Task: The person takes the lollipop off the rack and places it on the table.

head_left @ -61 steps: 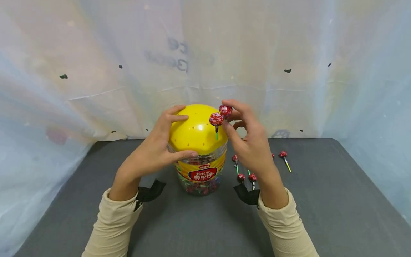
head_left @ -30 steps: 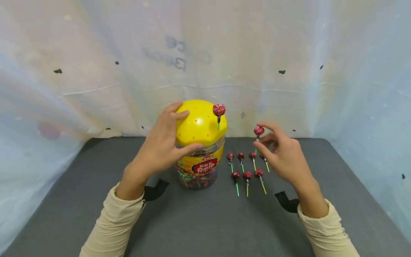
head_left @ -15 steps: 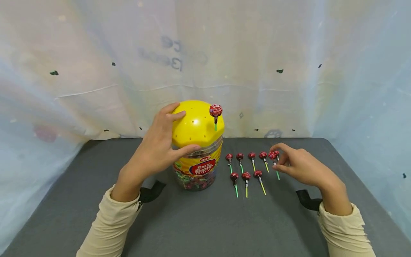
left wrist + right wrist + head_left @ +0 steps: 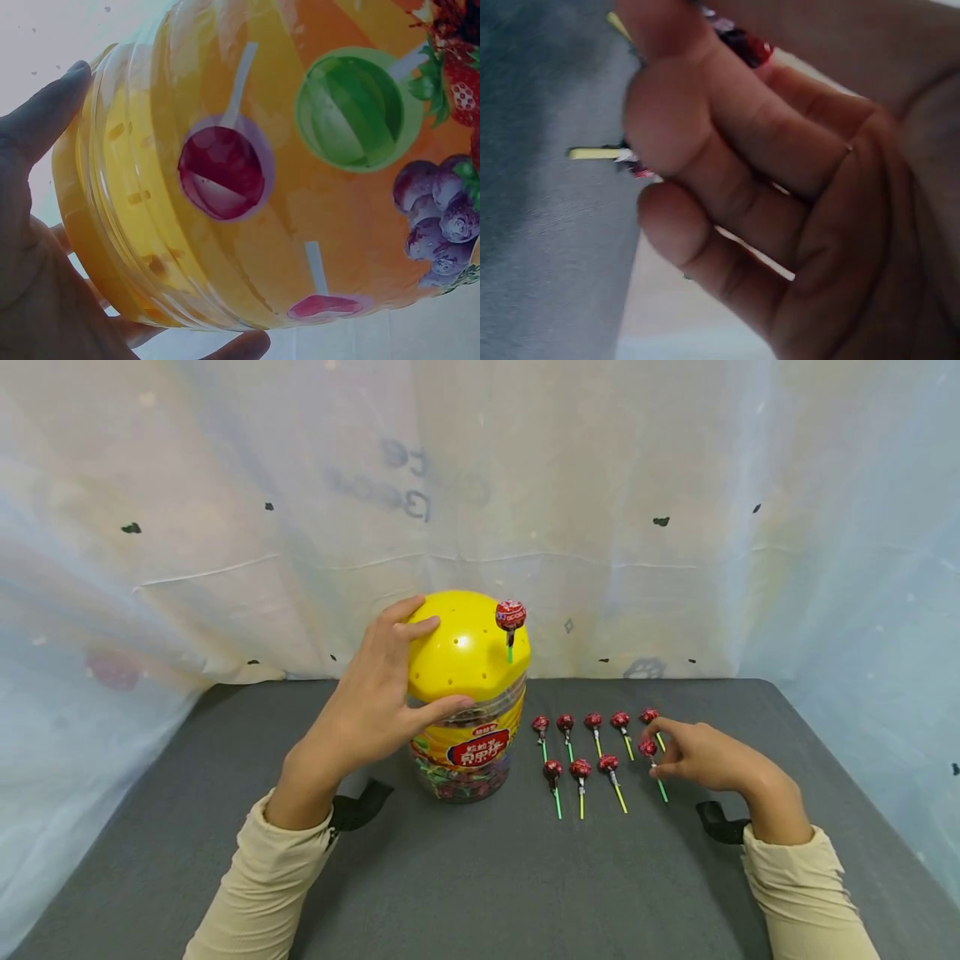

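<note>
A clear plastic candy jar (image 4: 480, 752) with a yellow domed lid (image 4: 461, 652) stands on the table, colourful wrapped sweets showing through its base. My left hand (image 4: 367, 702) grips the lid from the left, thumb across its front and fingers over its top; the left wrist view shows the hand (image 4: 52, 247) around the lid end. One red-wrapped lollipop (image 4: 511, 616) sticks up from the lid's right side. At the right, my right hand (image 4: 701, 757) pinches another red lollipop (image 4: 648, 748) with a green stick, low at the table. In the right wrist view, fingers mostly hide it.
Red lollipops lie in two rows right of the jar, such as one in the back row (image 4: 565, 722) and one in the front row (image 4: 581, 768). The dark grey table (image 4: 480, 877) ends at a pale hanging curtain (image 4: 570, 460). Small holes dot the lid.
My right hand took a lollipop from the lid, carried it right and down to the table, then drew it slightly nearer, at the front row's right end. My left hand stayed on the lid.
</note>
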A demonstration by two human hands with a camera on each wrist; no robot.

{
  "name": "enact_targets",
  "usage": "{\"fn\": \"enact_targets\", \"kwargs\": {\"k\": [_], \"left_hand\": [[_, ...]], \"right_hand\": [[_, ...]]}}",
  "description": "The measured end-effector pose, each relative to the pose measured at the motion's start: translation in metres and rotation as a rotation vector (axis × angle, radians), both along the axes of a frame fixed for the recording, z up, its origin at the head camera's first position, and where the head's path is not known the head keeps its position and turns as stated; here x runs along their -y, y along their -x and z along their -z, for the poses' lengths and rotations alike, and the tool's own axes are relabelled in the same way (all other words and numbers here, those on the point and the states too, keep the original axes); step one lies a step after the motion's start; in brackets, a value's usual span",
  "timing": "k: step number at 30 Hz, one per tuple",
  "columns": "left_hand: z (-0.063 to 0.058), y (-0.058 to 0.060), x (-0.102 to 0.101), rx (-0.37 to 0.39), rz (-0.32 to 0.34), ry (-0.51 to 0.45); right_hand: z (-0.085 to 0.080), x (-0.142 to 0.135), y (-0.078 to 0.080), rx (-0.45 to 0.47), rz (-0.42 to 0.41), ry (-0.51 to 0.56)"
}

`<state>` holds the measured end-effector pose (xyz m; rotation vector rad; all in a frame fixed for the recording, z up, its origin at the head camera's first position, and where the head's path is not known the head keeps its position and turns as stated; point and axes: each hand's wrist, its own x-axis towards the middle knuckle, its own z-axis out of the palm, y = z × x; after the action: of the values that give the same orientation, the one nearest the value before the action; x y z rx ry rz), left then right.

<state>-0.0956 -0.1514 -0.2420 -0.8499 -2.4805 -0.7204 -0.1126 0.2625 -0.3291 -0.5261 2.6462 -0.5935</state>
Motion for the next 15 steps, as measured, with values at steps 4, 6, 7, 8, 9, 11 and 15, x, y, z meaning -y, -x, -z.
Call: {"fn": "enact_targets", "kwargs": {"k": [4, 6, 7, 8, 9, 11, 15], "left_hand": [[0.0, 0.0, 0.0, 0.004, 0.0, 0.001], [0.0, 0.0, 0.0, 0.0, -0.003, 0.001], [0.001, 0.0, 0.0, -0.002, -0.004, 0.001], [0.001, 0.0, 0.0, -0.005, -0.005, 0.001], [0.001, 0.0, 0.0, -0.007, -0.005, 0.001], [0.001, 0.001, 0.0, -0.011, -0.005, 0.001], [0.001, 0.001, -0.001, -0.01, -0.004, 0.003]], "right_hand": [[0.01, -0.006, 0.004, 0.041, 0.001, -0.019], [0.015, -0.008, 0.006, 0.046, 0.002, -0.031], [0.017, -0.009, 0.007, 0.047, 0.002, -0.034], [0.019, -0.01, 0.008, 0.048, 0.002, -0.038], [0.021, -0.01, 0.008, 0.051, 0.005, -0.04], [0.023, -0.01, 0.009, 0.051, 0.007, -0.045], [0.025, -0.009, 0.01, 0.051, 0.009, -0.05]]}}
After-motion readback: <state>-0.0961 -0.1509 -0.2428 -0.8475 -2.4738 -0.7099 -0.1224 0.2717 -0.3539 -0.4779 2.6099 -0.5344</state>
